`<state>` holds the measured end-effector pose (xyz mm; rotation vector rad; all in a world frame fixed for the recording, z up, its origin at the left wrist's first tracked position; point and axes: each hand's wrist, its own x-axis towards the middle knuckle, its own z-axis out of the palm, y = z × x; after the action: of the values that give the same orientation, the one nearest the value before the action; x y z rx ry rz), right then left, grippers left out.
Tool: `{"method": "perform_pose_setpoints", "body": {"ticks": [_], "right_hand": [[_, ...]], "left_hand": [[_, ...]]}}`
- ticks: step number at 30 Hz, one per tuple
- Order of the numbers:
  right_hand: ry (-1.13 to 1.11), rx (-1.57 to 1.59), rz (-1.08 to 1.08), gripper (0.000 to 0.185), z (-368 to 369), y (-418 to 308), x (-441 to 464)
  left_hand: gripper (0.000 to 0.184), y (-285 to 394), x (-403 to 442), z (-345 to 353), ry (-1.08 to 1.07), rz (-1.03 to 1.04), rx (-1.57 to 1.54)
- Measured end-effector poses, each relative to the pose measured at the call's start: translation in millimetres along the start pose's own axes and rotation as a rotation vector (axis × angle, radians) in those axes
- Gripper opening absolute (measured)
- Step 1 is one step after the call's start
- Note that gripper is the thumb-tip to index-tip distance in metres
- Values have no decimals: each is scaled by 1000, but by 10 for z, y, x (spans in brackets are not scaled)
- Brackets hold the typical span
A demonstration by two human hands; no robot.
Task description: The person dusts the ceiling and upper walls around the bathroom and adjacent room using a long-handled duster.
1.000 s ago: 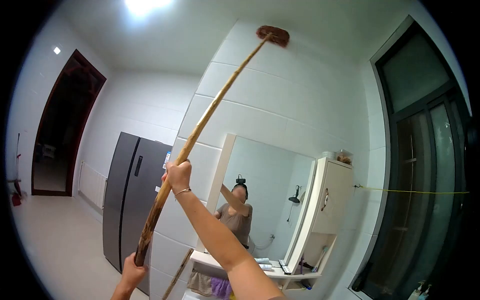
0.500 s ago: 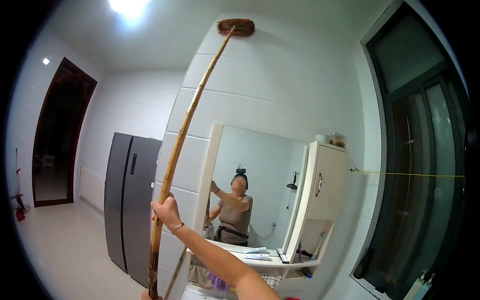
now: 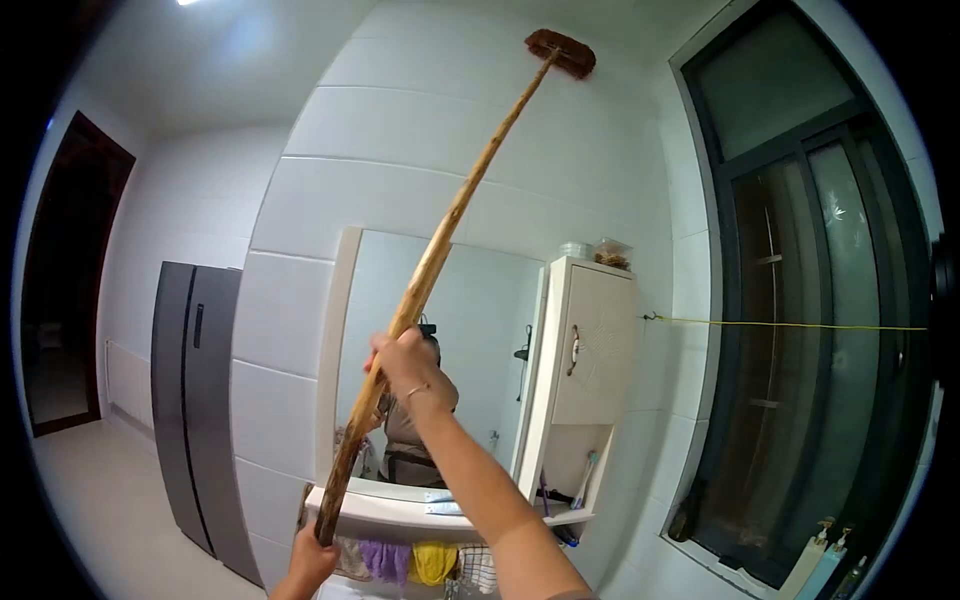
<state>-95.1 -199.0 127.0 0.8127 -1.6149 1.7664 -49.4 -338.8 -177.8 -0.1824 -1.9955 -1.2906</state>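
1. Head view, the grip: the right hand (image 3: 403, 362) is wrapping closed around the wooden pole (image 3: 450, 215) partway up, and the left hand (image 3: 310, 560) is clasping its dark lower end, below and to the left of that upper grip.
2. Head view, above the grip: the pole is slanting up and to the right, carrying a reddish-brown brush head (image 3: 562, 52) high on the white tiled wall (image 3: 400, 130), near the ceiling. Whether the bristles are pressing on the tiles, I cannot tell.
3. Head view, how far along: the brush is reaching the wall's upper part, but the tiles are showing no clear line between covered and uncovered areas, so what is done and what is left cannot be told.
4. Head view, around the grip: the mirror (image 3: 490, 300) is standing behind the right hand, with the cabinet (image 3: 600, 345) rising to its right. A purple cloth (image 3: 385, 560) and a yellow cloth (image 3: 434, 563) are hanging to the right of the left hand, and the grey fridge (image 3: 215, 400) is standing to the left of both grips.
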Motion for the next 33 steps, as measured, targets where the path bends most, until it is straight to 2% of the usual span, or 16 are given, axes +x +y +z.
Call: {"method": "perform_pose_setpoints", "body": {"ticks": [2,4,7,9,10,16,20,26,28,29,30,32,33], "right_hand": [[-47,111,9,12,-224,395,649],[11,91,-88,12,-500,291,971],[80,55,-96,11,-872,127,1452],[105,60,-107,13,-1169,52,1862],[116,33,-115,13,-1323,2,2029],[158,-67,-101,10,-1946,-471,2135],[195,-137,-139,10,-2021,-383,1981],[229,-90,-129,12,-1617,-63,1314],[211,-15,-118,11,-1337,9,897],[212,12,-132,11,-1203,95,750],[228,32,-111,10,-1067,199,574],[225,84,-64,15,-759,266,125],[206,117,-35,19,-600,253,-149]], "left_hand": [[17,275,256,216,-4,31,19],[18,557,495,421,-6,60,39],[20,927,794,708,-70,80,16],[21,1178,951,934,-27,253,-45],[21,1303,1006,1038,-28,252,-49],[22,1882,1008,1333,-162,243,-30],[23,1678,717,1230,-185,224,-43],[23,885,68,581,-238,14,86],[16,412,-144,346,-124,133,109],[15,252,-277,188,-132,90,93],[18,110,-430,11,-145,51,80],[20,-202,-729,-277,51,183,89],[20,-388,-913,-445,46,181,88]]}}
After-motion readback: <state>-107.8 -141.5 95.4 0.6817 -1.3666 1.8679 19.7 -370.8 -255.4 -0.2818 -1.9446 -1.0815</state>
